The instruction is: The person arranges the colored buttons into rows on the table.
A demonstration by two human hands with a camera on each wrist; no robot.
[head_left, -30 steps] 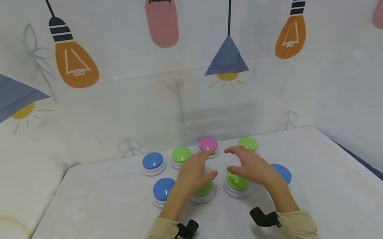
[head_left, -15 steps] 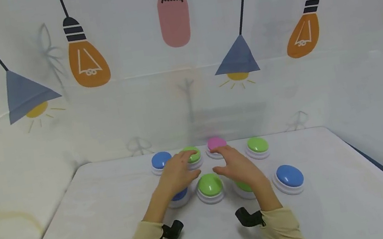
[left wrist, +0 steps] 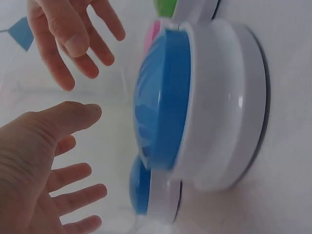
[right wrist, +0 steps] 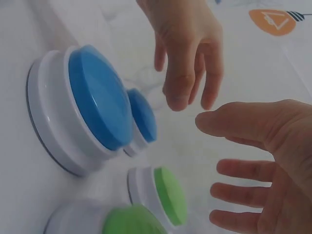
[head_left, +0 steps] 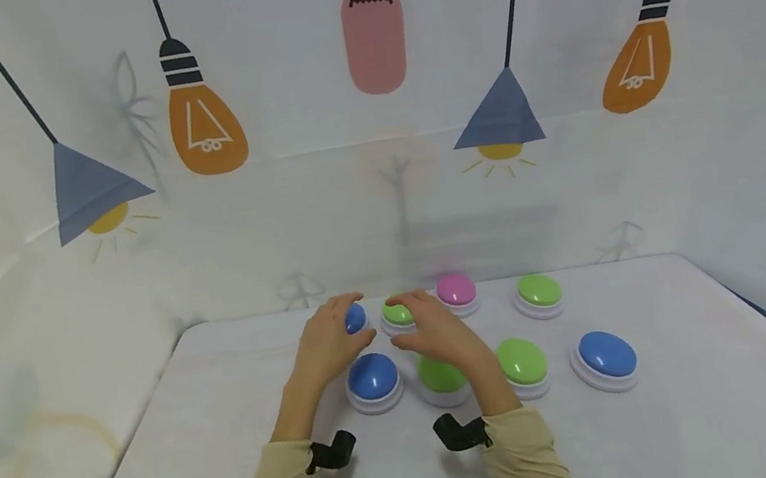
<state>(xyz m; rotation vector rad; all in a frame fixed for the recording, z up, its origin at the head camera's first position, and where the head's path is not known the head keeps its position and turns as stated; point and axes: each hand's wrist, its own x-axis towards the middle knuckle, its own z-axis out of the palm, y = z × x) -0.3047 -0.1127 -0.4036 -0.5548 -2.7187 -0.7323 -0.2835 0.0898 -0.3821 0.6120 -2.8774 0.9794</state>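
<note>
Two rows of dome push buttons with white bases stand on the white table. My left hand [head_left: 324, 343] hovers near the back-left blue button [head_left: 356, 319], partly hiding it. Just ahead of that wrist is the front blue button [head_left: 373, 377]. Above the front green button [head_left: 440, 375] floats my right hand [head_left: 439, 335], whose fingertips overlap the back green button [head_left: 397, 315]. The two hands face each other with a gap between them. In the wrist views the left fingers [left wrist: 80, 202] and right fingers [right wrist: 241, 195] are extended, apart from the buttons, holding nothing.
A pink button [head_left: 456, 289] and another green button [head_left: 540, 290] are in the back row. To the right in front are a green button [head_left: 522, 360] and a blue button [head_left: 607, 354]. A lamp-printed white sheet [head_left: 316, 199] hangs behind the table [head_left: 258, 353].
Both hands have moved left over the buttons, from the middle green ones toward the left blue ones. The head view has turned slightly left. The hands keep the same facing pose.
</note>
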